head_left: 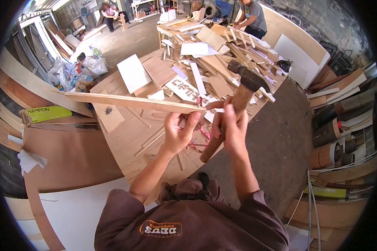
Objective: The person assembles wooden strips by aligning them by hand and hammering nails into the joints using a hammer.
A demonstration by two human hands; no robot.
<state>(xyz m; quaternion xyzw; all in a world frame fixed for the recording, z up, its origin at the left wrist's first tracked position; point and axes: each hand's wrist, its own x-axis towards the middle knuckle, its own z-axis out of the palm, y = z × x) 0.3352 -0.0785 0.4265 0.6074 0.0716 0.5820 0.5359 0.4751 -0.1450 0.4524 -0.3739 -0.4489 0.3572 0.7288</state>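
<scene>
Long pale wooden strip slants across the centre of the frame, its far end toward the left edge, above a light plywood worktable. Watching from here, I see the left hand at centre, thumb and fingers pinching the strip's near end. Just right of it, the right hand has its fingers wrapped round a hammer with a dark metal head and brown wooden handle, head raised toward the upper right; whether a fingertip also touches the strip, I cannot tell. A crumpled pinkish-red ribbon shows between the hands. Beyond lie a white rectangular panel and heaped wooden offcuts; a grey-shirted person stands at upper right.
</scene>
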